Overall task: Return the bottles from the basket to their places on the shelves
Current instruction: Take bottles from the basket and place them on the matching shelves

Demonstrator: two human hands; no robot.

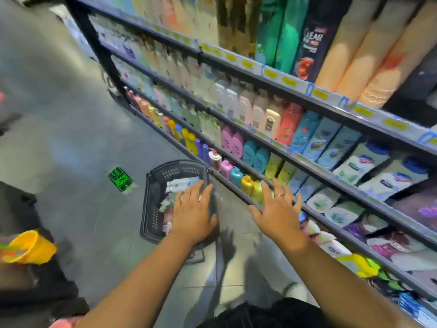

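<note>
Bare forearms [146,275], silver ring [279,195] on right hand [280,211]; dark garment [260,313]

Left hand [192,214]: palm down, fingers straight and spread, over the basket's right half.
Right hand [277,214]: palm down, fingers spread, a ring on one finger, in front of a low shelf edge.
Basket [147,192]: dark, on the floor just beside the shelves; holds bottles [183,182] lying flat.
Shelves [279,150]: several tiers, packed with coloured shelf bottles [248,159].
Floor [71,138]: grey; green sticker [120,179] left of the basket.
</note>
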